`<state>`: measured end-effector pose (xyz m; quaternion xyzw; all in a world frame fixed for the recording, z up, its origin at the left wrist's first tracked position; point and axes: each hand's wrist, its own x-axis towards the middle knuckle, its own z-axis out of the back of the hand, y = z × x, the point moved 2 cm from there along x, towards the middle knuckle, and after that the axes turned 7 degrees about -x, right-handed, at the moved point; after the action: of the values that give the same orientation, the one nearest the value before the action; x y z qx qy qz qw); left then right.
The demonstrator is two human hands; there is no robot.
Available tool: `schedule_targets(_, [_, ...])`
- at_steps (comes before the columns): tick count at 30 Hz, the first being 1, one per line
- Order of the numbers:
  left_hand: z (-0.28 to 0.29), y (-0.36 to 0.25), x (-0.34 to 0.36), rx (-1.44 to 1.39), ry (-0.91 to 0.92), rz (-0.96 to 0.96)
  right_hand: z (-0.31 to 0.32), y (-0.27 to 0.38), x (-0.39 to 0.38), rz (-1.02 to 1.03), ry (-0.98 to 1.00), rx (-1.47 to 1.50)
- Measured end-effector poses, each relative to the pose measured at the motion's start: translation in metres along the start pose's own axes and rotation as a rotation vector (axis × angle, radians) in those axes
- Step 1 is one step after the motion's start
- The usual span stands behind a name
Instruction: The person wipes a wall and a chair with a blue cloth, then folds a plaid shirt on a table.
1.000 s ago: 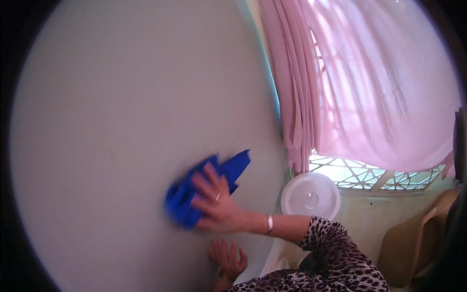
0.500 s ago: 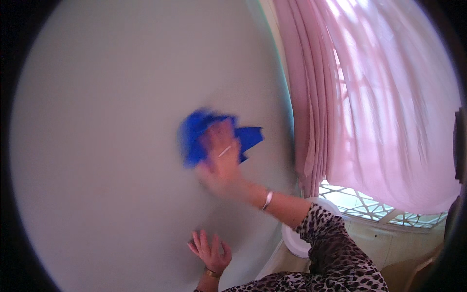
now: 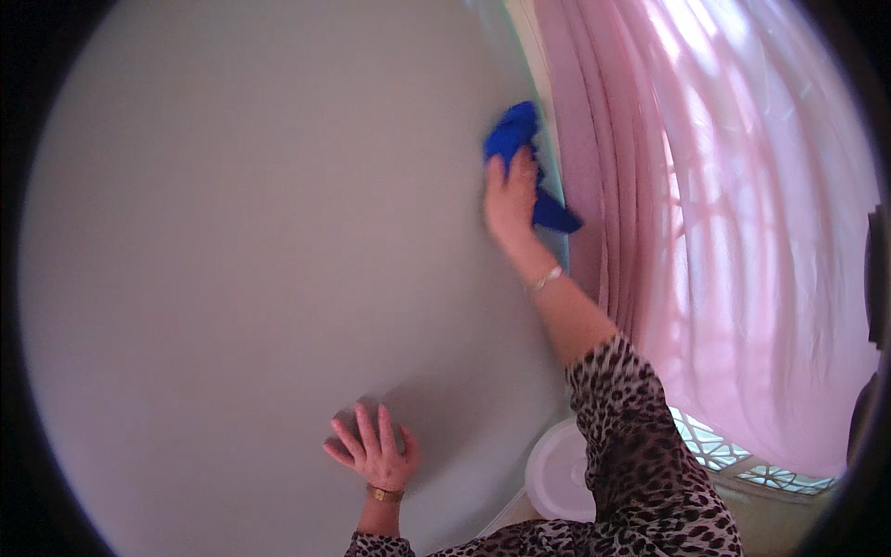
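My right hand (image 3: 510,206) presses a blue cloth (image 3: 512,133) against the right border of a smooth grey wall (image 3: 260,232). The cloth bunches up past my fingertips, and a loose corner hangs out to the right of the hand, near the pink curtain. Lower down, my left hand (image 3: 376,453) lies against the same grey surface with fingers spread, holding nothing. A bracelet shows on the right wrist and a watch-like band on the left.
Pink curtains (image 3: 617,167) hang along the right, with bright light behind the sheer part. Below them shows a patterned window grille (image 3: 710,441). A round white lidded container (image 3: 560,473) stands on the floor beside my right sleeve.
My right hand has carried the blue cloth up and to the right, from mid-surface to the border by the curtain. My left hand sits slightly higher and further left in view.
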<state>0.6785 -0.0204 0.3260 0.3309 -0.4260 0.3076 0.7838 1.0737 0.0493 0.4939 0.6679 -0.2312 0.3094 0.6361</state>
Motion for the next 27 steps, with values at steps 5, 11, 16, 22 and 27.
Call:
schedule_targets(5, [0.004, 0.013, -0.007, 0.082, -0.001, 0.011, 0.031, 0.117, -0.106, 0.852, 0.271, 0.142])
schedule_targets(11, [-0.002, 0.002, -0.001, 0.089, -0.014, -0.002, 0.007, 0.070, 0.062, 0.508, -0.080, 0.209])
schedule_targets(16, [0.000, 0.006, -0.010, 0.096, 0.011, 0.006, 0.004, -0.049, 0.057, 0.206, -0.052, 0.168])
schedule_targets(22, [0.006, 0.014, -0.010, 0.173, 0.029, -0.034, -0.011, -0.247, -0.224, -0.766, 0.151, 0.125])
schedule_targets(27, [-0.004, 0.001, -0.002, 0.134, -0.001, -0.019, 0.011, -0.371, -0.502, -1.545, 0.128, 0.602])
